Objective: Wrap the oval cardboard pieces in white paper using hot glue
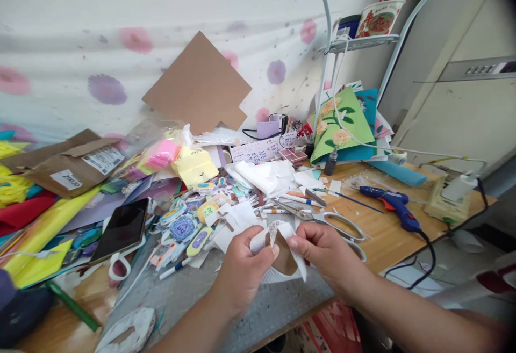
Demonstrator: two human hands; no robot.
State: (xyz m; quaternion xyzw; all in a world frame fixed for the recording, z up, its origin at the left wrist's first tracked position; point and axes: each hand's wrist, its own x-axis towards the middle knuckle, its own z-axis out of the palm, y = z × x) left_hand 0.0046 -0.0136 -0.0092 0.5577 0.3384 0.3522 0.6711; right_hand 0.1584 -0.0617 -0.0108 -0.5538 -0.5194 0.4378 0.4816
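Note:
Both hands hold a small white textured piece with a brown inner face (285, 259), just above the front of the grey work mat (189, 299). It looks like paper or thin cloth; which one I cannot tell. My left hand (244, 267) pinches its left edge between thumb and fingers. On the other side, my right hand (326, 253) grips the right edge, thumb on top. The piece bends into a curve between them. Large scissors (336, 224) lie just beyond my right hand. Behind my left hand are white paper scraps (237, 224) and several small decorated paper shapes (183, 228).
A blue glue gun (389, 202) lies at right, its cord trailing over the table edge. Near it are a power strip (451, 200) and a small dark bottle (331, 162). To the left lie a phone (121, 229) and a cardboard box (74, 165). Brown card (197, 84) leans behind.

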